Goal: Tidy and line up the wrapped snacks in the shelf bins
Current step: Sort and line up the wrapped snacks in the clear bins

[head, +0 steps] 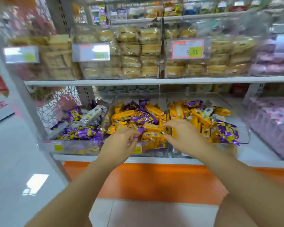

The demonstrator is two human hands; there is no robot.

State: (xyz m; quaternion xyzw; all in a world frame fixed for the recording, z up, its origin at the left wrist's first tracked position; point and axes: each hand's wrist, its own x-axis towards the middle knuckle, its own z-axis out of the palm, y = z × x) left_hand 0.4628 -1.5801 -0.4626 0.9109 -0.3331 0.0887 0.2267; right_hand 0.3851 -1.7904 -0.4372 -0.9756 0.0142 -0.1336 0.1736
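Your left hand (121,140) and right hand (181,131), loosely spread and empty, touch the yellow and purple wrapped snacks (125,116) heaped in the middle clear plastic bin (159,152). Hasty raking could spill slippery packets over its near wall.

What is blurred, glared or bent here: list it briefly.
Head view: the upper shelf bins and the picture's edges are smeared; head view: glare washes out the left price tag, the right price tag reads 8.00; head view: a bright reflection lies on the floor; head view: the wide lens bows the shelf edge; the yellow snacks are sharpest.
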